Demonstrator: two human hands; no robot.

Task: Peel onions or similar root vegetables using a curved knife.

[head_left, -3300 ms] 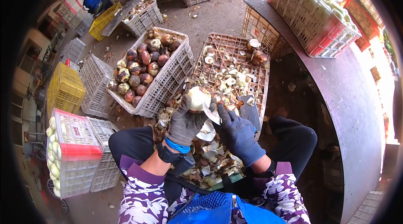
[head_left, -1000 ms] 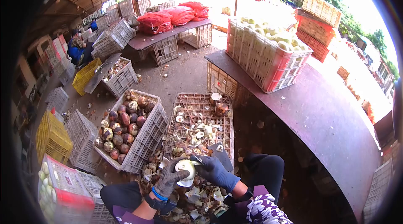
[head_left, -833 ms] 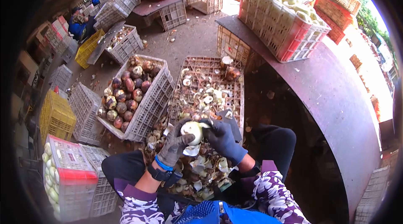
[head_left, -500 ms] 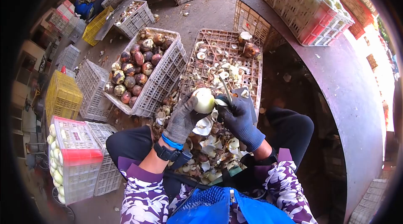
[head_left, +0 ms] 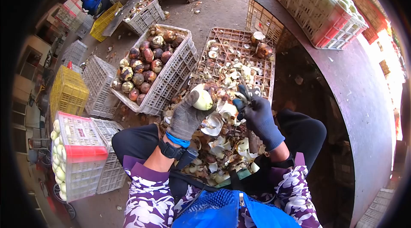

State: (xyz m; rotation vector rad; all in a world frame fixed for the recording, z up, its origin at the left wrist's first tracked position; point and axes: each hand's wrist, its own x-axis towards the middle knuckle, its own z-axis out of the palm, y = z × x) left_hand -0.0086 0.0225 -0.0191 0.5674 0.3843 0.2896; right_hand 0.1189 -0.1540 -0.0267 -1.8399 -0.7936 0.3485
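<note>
My gloved left hand (head_left: pixel 187 116) is closed around a partly peeled onion (head_left: pixel 203 100), pale green-white with brown skin on its far right side. To the right and apart from it, my gloved right hand (head_left: pixel 261 116) grips a small knife (head_left: pixel 244 93); its blade points up and away and is partly blurred. Below both hands lies a heap of peelings (head_left: pixel 222 142), with curved white shells and brown skins. Under the heap's far part is an upturned plastic crate (head_left: pixel 218 35), with a dark unpeeled onion (head_left: pixel 263 51) at its far right corner.
A white crate (head_left: pixel 171 74) of brown-skinned onions stands at front left. Pale peeled onions fill a crate (head_left: pixel 81 155) at left and another (head_left: pixel 317 10) on the grey table (head_left: pixel 342 87) at right. Yellow crates (head_left: pixel 68 91) and a person in blue (head_left: pixel 92 3) are farther left.
My right hand with the knife has moved right, away from the onion. The onion has turned in my left hand, showing more brown skin. The whole view has shifted slightly.
</note>
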